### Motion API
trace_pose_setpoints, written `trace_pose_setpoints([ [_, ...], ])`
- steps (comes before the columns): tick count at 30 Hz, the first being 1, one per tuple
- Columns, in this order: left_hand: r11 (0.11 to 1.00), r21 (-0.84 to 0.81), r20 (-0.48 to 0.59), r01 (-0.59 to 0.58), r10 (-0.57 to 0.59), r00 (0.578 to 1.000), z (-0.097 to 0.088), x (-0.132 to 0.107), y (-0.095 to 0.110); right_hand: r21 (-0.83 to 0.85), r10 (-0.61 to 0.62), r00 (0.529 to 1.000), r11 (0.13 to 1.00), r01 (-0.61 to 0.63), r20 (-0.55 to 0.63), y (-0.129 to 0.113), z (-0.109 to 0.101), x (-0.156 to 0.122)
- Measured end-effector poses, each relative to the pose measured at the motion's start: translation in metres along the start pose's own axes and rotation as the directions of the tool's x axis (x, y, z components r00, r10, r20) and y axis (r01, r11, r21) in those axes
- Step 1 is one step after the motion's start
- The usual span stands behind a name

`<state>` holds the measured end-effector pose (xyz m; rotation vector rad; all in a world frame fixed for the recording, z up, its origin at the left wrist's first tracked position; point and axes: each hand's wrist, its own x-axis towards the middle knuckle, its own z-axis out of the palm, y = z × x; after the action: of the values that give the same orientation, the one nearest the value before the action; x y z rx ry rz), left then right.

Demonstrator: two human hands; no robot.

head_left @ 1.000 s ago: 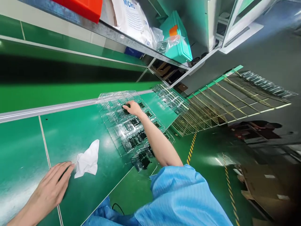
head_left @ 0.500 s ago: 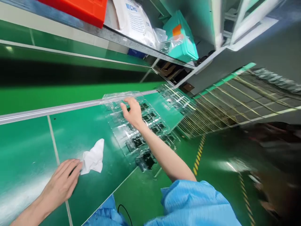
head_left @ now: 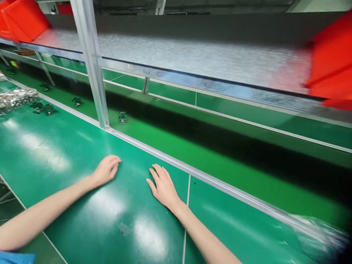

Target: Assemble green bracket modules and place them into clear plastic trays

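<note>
My left hand [head_left: 106, 170] is low over the green work surface [head_left: 154, 227], its fingers loosely bent and the thumb a little apart. Nothing shows in it. To its right is my right hand [head_left: 163, 186], open, with spread fingers pointing to the far edge and nothing held. A metal rail [head_left: 154, 149] runs beyond both hands. Past that rail, a small green circuit board [head_left: 122, 117] lies on the green conveyor belt [head_left: 176, 146].
A metal post [head_left: 92, 62] rises from the rail to a shelf [head_left: 176, 62] with red bins [head_left: 334, 66]. More boards [head_left: 45, 109] lie at the left near a shiny heap [head_left: 16, 99]. Blurred clear plastic [head_left: 316, 234] is at the lower right.
The view has swung left. My right hand has left the clear trays of boards and is now near my left hand. The white cloth beside my left hand is out of sight.
</note>
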<state>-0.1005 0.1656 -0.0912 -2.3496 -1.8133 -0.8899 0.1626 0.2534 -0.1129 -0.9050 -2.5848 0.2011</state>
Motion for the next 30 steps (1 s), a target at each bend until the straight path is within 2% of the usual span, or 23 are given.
trace_pose_setpoints([
  [2,0.994,0.036,-0.027,0.106,-0.105,0.994,-0.022,0.012,-0.042,-0.014,-0.023,1.000,1.000,0.024,0.016,-0.005,0.003,0.004],
  [4,0.984,0.045,-0.026,0.173,-0.172,0.985,-0.027,0.033,-0.065,-0.033,-0.033,0.999,0.999,0.034,0.030,-0.005,0.002,0.005],
  [6,0.973,0.042,-0.006,0.225,-0.225,0.974,-0.017,0.063,-0.074,-0.052,-0.041,0.998,0.998,0.043,0.047,-0.003,0.001,0.004],
  [9,0.934,0.054,-0.002,0.354,-0.354,0.935,0.014,0.123,-0.075,-0.067,-0.065,0.995,0.995,0.070,0.073,0.002,-0.001,0.001],
  [12,0.820,0.081,-0.050,0.567,-0.565,0.824,0.041,0.187,-0.083,-0.082,-0.096,0.994,0.992,0.100,0.052,0.009,0.000,-0.002],
  [14,0.735,0.081,-0.047,0.673,-0.672,0.739,0.052,0.221,-0.094,-0.081,-0.111,0.994,0.990,0.112,0.015,0.014,0.004,-0.004],
  [15,0.707,0.078,-0.029,0.703,-0.703,0.711,0.054,0.234,-0.099,-0.074,-0.115,0.993,0.991,0.114,-0.002,0.016,0.006,-0.004],
  [16,0.698,0.072,-0.006,0.713,-0.714,0.700,0.056,0.242,-0.102,-0.065,-0.116,0.993,0.991,0.115,-0.016,0.019,0.009,-0.004],
  [17,0.708,0.064,0.024,0.703,-0.706,0.708,0.057,0.247,-0.103,-0.055,-0.116,0.993,0.992,0.114,-0.028,0.020,0.011,-0.004],
  [19,0.784,0.031,0.092,0.620,-0.620,0.780,0.056,0.241,-0.094,-0.048,-0.113,0.992,0.993,0.110,-0.056,0.023,0.015,-0.004],
  [21,0.892,-0.032,0.161,0.451,-0.441,0.883,0.052,0.214,-0.077,-0.054,-0.113,0.990,0.993,0.108,-0.082,0.025,0.018,-0.004],
  [23,0.964,-0.119,0.209,0.237,-0.209,0.955,0.042,0.171,-0.061,-0.069,-0.128,0.987,0.990,0.121,-0.102,0.027,0.019,-0.003],
  [25,0.982,-0.170,0.203,0.078,-0.043,0.978,0.023,0.120,-0.060,-0.089,-0.154,0.982,0.985,0.145,-0.112,0.030,0.020,-0.002],
  [27,0.988,-0.148,0.158,0.038,-0.015,0.987,-0.005,0.073,-0.084,-0.123,-0.180,0.977,0.979,0.166,-0.118,0.033,0.021,-0.001],
  [28,0.992,-0.113,0.123,0.062,-0.048,0.991,-0.022,0.054,-0.106,-0.142,-0.192,0.974,0.974,0.175,-0.119,0.035,0.022,-0.001],
  [30,0.983,-0.012,0.031,0.184,-0.183,0.983,-0.058,0.027,-0.161,-0.169,-0.218,0.968,0.966,0.195,-0.128,0.038,0.024,0.000],
])
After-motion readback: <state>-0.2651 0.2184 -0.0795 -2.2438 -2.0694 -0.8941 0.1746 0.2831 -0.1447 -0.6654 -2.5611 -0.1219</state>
